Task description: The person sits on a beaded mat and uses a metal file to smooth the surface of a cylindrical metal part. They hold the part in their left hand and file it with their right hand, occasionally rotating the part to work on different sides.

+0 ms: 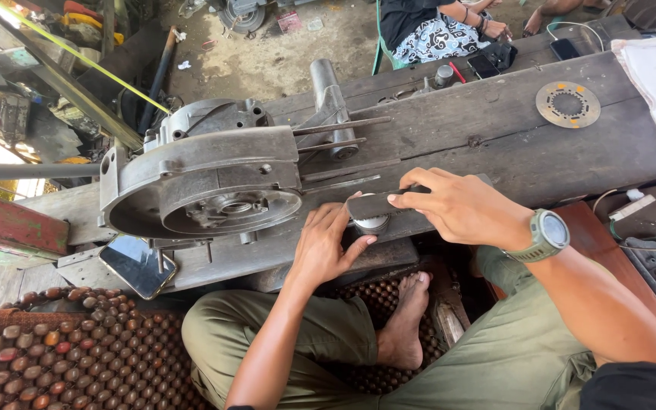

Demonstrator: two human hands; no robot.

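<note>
A worn wooden plank surface lies in daylight. Beyond it is a littered dirt floor. Below it lies a beaded mat.

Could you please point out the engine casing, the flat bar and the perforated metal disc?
engine casing (214, 178), head view, on its flat top face.
flat bar (373, 203), head view, left end.
perforated metal disc (550, 106), head view, left rim.

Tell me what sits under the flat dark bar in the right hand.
Under the flat dark bar sits a small round silvery metal part, steadied by the left hand. The bar and fingers cover most of it.
</note>
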